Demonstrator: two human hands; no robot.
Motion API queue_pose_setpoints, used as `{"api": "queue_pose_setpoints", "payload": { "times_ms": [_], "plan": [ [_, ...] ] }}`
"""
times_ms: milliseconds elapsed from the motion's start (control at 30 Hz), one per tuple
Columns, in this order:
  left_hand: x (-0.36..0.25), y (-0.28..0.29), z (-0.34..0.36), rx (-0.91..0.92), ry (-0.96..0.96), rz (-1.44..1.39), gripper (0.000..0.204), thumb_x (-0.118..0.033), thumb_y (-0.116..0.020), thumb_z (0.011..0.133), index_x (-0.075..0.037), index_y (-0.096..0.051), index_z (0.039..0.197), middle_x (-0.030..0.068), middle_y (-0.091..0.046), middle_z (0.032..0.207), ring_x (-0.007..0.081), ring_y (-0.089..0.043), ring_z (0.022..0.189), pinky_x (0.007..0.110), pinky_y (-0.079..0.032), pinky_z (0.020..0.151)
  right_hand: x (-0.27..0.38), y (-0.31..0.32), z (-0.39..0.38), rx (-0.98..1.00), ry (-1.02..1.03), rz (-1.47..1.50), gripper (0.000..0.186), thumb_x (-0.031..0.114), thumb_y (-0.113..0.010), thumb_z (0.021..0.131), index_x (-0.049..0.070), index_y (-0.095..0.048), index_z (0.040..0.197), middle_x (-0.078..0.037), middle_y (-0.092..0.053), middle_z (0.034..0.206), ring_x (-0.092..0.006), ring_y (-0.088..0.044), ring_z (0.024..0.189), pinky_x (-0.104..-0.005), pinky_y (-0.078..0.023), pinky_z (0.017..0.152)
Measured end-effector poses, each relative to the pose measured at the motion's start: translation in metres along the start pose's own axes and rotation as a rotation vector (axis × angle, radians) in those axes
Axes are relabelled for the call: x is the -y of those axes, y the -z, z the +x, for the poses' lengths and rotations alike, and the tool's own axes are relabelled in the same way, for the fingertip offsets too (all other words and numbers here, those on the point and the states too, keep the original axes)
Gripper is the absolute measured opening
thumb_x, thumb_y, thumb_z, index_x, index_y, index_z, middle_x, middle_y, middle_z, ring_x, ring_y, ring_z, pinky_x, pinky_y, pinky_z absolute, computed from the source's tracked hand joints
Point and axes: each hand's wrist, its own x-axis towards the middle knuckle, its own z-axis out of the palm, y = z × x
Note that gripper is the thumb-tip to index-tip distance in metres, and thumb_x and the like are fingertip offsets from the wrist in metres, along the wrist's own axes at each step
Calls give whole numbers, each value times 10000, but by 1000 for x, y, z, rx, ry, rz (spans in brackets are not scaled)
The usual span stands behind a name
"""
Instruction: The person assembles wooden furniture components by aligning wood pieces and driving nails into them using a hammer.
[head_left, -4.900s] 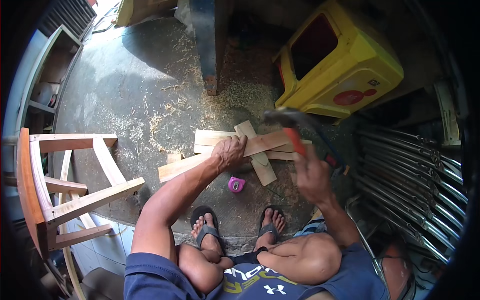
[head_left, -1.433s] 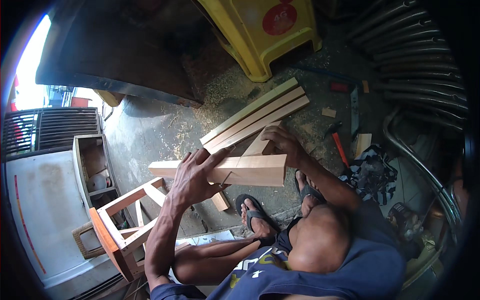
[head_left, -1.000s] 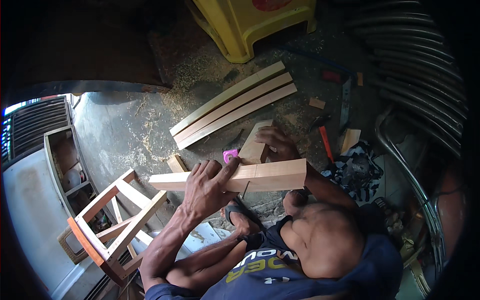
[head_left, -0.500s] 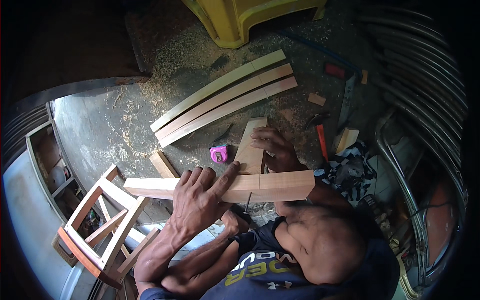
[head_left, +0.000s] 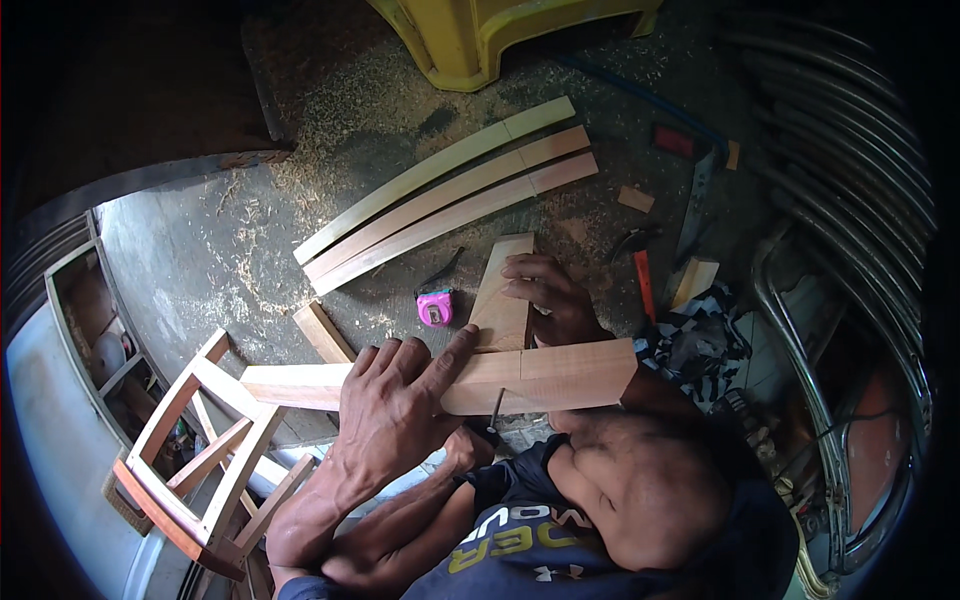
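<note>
A long, slightly curved wooden bar [head_left: 570, 378] lies crosswise in front of me, with a pencil-like line across it right of the middle. My left hand [head_left: 395, 390] is wrapped over its left half, the index finger reaching onto a tapered flat piece of wood [head_left: 503, 300]. That piece stands out from the bar's far side and meets it near the marked line. My right hand [head_left: 553, 300] holds the tapered wood at its right edge, thumb mostly hidden. Below the bar a thin metal rod [head_left: 496, 410] shows; what it belongs to is unclear.
Three curved slats [head_left: 450, 195] lie on the floor beyond, near a pink tape measure [head_left: 435, 309]. A wooden frame [head_left: 205, 450] stands left. A yellow stool [head_left: 455, 45] is at the back; metal tubes [head_left: 840, 130] and a red-handled tool [head_left: 643, 285] are right.
The bar has shifted slightly, its right end a little up and right. My left hand has moved slightly left with it. My right hand stays almost still on the tapered wood.
</note>
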Motion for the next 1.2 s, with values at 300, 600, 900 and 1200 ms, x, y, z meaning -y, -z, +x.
{"api": "queue_pose_setpoints", "payload": {
  "times_ms": [300, 600, 900, 1200],
  "plan": [
    [-4, 2, 12, -4, -28, 19, 863, -247, -898, 623, -138, -601, 1426, 74, -589, 891, 284, -613, 852, 412, -490, 793, -2, 6, 1, 30, -46, 63, 480, -8, -746, 798, 70, -648, 1262, -149, -613, 1276, -362, -600, 1245, -469, -501, 1052],
    [-10, 10, 29, -13, -7, -34, 871, -196, -877, 627, -144, -565, 1439, 106, -630, 978, 323, -631, 970, 439, -511, 871, 25, 45, -2, -61, -335, -253, 710, 83, -790, 813, 68, -510, 1465, -182, -571, 1361, -385, -524, 1326, -487, -456, 1089],
    [-12, 32, 60, -16, 135, -37, 743, -206, -870, 685, -61, -606, 1364, 213, -736, 1023, 389, -714, 1009, 462, -575, 880, -61, 95, -113, -91, -714, -858, 651, 163, -747, 876, 62, -493, 1467, -231, -624, 1238, -441, -614, 1147, -556, -486, 947],
    [-7, 46, 70, -45, 205, -110, 669, -209, -832, 713, -23, -615, 1318, 249, -746, 955, 407, -734, 955, 471, -579, 858, 104, 155, -15, -561, -822, 194, 411, 150, -558, 1025, 43, -560, 1421, -29, -644, 916, -114, -626, 602, -269, -468, 489]
  ]
}}
